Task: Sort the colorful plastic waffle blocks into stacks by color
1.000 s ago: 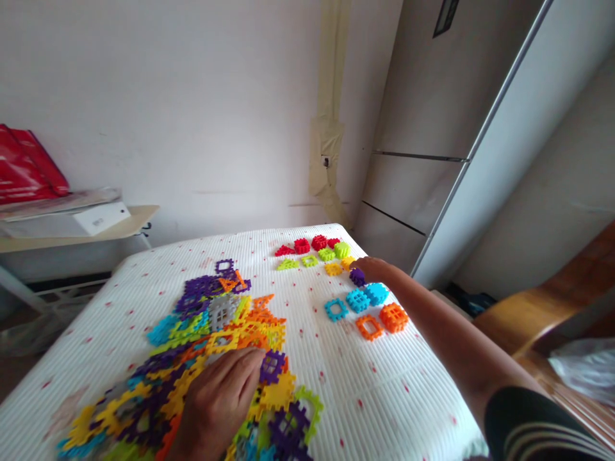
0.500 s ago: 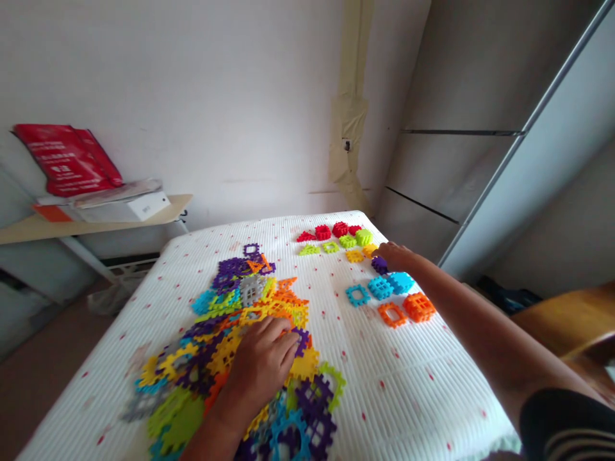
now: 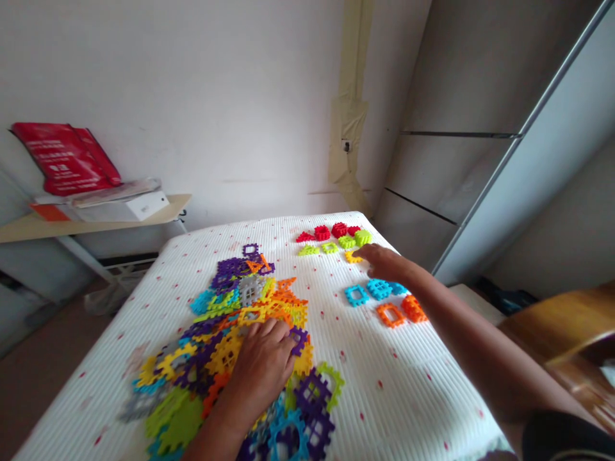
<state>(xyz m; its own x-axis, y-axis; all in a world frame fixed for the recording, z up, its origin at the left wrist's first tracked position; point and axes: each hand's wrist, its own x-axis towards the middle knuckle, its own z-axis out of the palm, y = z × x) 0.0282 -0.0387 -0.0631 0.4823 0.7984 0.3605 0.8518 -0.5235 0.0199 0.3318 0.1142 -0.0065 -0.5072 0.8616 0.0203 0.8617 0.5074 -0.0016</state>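
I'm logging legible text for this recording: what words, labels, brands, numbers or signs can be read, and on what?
None can be read.
Red bag: lines of white lettering, too blurred.
White box: small marks on its end, too small.
Plastic pieces: no lettering visible.

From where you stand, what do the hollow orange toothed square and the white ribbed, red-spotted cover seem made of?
The hollow orange square looks like moulded plastic, probably satin: even, solid colour and regular teeth. The white cover seems matt fabric, judging by its soft ribbing and rounded edges, though plastic sheeting is possible.
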